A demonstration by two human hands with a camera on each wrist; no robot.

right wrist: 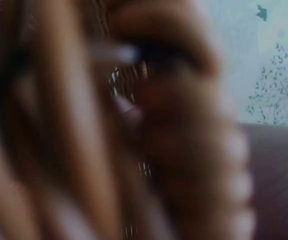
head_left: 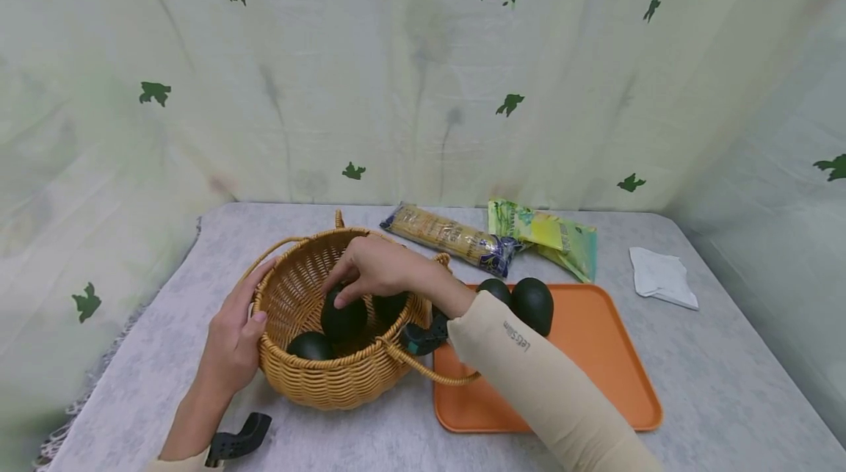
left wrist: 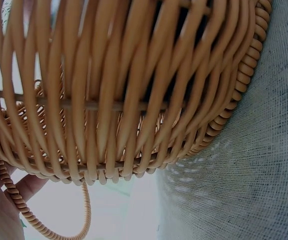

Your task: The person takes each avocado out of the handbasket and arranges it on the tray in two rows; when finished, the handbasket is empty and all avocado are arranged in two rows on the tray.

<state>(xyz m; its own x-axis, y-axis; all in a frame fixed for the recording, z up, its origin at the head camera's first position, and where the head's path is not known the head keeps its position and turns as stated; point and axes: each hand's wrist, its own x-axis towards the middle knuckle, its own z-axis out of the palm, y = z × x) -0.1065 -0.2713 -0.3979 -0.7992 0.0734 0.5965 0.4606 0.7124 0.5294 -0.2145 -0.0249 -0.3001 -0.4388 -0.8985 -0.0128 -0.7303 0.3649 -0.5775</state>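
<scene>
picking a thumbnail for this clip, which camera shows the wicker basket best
The head view: it takes in nearly the whole wicker basket, though the right hand covers part. The left wrist shows its woven side close up; the right wrist, only blurred wicker.

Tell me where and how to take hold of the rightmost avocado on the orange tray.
Probably best round the widest part of the rightmost avocado, coming from above and the right: it is smooth and egg-shaped, bare orange tray lies to its right, another avocado sits close on its left, and the beige sleeve crosses in front.
</scene>
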